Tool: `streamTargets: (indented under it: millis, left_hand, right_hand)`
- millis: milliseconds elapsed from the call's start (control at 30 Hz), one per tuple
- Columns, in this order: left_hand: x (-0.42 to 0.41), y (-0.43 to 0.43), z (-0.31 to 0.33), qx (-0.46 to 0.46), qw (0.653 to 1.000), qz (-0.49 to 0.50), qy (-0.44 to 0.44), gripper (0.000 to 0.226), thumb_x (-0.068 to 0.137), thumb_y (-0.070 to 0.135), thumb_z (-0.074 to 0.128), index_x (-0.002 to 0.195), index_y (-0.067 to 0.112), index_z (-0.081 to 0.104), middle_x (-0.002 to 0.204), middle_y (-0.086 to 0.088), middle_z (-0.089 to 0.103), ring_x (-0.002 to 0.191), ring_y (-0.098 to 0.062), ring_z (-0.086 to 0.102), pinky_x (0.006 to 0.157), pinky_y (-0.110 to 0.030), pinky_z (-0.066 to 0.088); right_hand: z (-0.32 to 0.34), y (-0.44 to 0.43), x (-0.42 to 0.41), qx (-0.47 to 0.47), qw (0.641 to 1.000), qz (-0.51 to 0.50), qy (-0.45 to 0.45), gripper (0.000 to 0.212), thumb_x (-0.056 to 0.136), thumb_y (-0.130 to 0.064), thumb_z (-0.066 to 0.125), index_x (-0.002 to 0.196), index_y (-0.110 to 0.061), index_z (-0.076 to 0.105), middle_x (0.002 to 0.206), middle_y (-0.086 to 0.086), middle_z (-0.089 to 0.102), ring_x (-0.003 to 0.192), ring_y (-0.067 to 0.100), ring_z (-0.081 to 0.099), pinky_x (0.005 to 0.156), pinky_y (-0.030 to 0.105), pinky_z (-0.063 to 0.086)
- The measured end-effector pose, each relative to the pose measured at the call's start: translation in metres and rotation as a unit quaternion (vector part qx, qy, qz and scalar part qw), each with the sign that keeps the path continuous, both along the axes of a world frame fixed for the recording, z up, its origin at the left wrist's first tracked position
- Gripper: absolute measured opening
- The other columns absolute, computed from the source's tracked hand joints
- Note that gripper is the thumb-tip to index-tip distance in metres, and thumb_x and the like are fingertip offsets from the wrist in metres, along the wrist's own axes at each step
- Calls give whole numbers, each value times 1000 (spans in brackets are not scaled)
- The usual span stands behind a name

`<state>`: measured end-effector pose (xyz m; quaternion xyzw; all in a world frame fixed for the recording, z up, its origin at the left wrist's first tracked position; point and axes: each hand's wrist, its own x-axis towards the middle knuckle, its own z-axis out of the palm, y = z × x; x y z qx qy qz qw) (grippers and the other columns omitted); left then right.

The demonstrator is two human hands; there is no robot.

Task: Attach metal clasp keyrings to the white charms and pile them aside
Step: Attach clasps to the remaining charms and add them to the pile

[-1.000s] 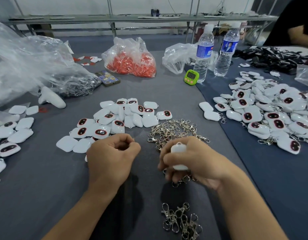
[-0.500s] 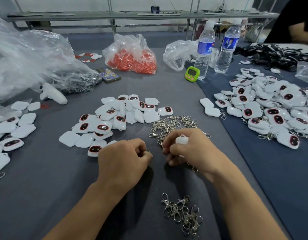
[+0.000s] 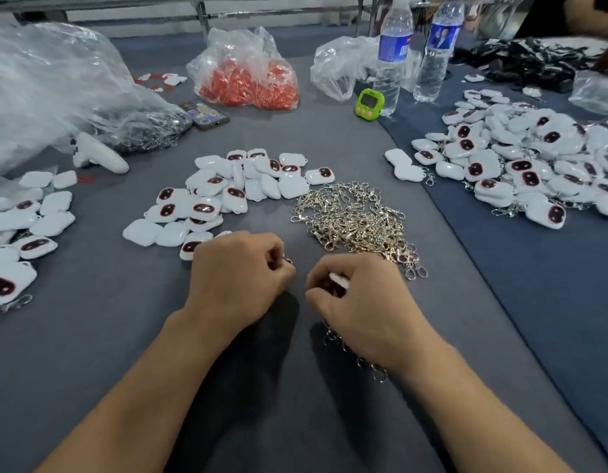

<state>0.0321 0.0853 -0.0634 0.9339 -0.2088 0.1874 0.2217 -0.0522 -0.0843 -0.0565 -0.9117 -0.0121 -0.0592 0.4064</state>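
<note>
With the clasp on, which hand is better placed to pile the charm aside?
Probably the right hand: it grips the white charm, and the finished pile lies on its side; the left hand pinches the clasp.

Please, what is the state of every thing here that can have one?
Left hand, curled, pinching a metal ring.
Right hand, curled around a white charm.
Clasp pile, loose, unattached.
Right charm heap, clasps attached.
Water bottles, upright.
Green timer, standing, display unreadable.
</note>
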Motion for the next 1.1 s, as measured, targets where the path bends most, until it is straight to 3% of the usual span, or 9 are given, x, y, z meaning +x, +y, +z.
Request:
streamTargets:
  millis: [167, 333, 400, 533, 700, 833, 900, 1033, 1100]
  left_hand:
    - [-7, 5, -4, -2, 1000, 5, 13, 16, 70, 39, 72, 65, 29, 62, 55, 12, 58, 62, -15, 57, 58, -28, 39]
    - [-2, 7, -6, -15, 999, 34, 12, 19, 71, 39, 82, 69, 31, 65, 53, 18, 48, 61, -12, 52, 55, -18, 29]
    - [0, 6, -8, -11, 999, 35, 16, 15, 71, 39, 79, 70, 31, 65, 54, 18, 51, 62, -12, 54, 55, -21, 29]
    - [3, 2, -12, -11, 999, 20, 31, 10, 71, 38, 76, 72, 32, 68, 55, 17, 54, 62, -10, 54, 56, -19, 33]
    - [10, 1, -13, -26, 998, 13, 54, 8, 76, 38, 78, 76, 31, 73, 55, 18, 57, 64, -7, 50, 58, -13, 30]
    - [15, 3, -10, -106, 989, -8, 103, 6, 76, 33, 80, 75, 31, 74, 54, 15, 62, 56, -5, 55, 56, -21, 41]
    - [15, 4, -10, -163, 980, -33, 113, 5, 75, 28, 76, 72, 29, 73, 51, 10, 59, 44, -4, 46, 47, -18, 36]
    - [15, 1, -8, -228, 963, -70, 128, 5, 75, 25, 70, 75, 28, 74, 47, 2, 48, 44, -3, 32, 42, -25, 29]
    - [15, -1, -8, -259, 952, -81, 141, 8, 75, 20, 69, 74, 26, 74, 47, 2, 44, 45, -3, 31, 43, -20, 27]
  right_hand:
    - [-25, 30, -2, -189, 973, 22, -128, 5, 87, -13, 61, 88, -17, 60, 86, 1, 61, 85, 27, 56, 76, 38, 44]
    - [-22, 21, 35, -225, 965, 35, -131, 13, 82, -7, 60, 81, -17, 51, 82, 8, 63, 80, 34, 57, 72, 42, 41]
    - [-19, 14, 56, -231, 964, 10, -132, 12, 83, -5, 59, 79, -14, 51, 81, 10, 63, 79, 35, 54, 71, 42, 38]
    - [-17, 6, 88, -214, 965, -63, -140, 13, 82, 1, 55, 74, -9, 52, 75, 11, 60, 76, 36, 49, 66, 40, 27]
    - [-15, 0, 90, -112, 964, -143, -196, 11, 84, -5, 63, 84, -14, 69, 80, 1, 68, 81, 26, 57, 70, 37, 42]
    - [-16, 4, 77, -11, 986, -81, -148, 15, 82, -16, 73, 85, -29, 79, 78, -15, 72, 72, 5, 63, 67, 16, 48]
    - [-15, 5, 75, 6, 991, -46, -126, 15, 81, -17, 74, 85, -30, 81, 74, -18, 71, 74, 1, 64, 65, 5, 44]
    - [-11, 5, 78, 46, 992, -33, -110, 16, 80, -13, 77, 81, -29, 81, 70, -19, 71, 71, -2, 66, 64, 11, 47]
    - [-9, 4, 79, 83, 992, -34, -89, 21, 79, -11, 77, 74, -31, 79, 64, -25, 68, 67, -6, 63, 60, 8, 43]
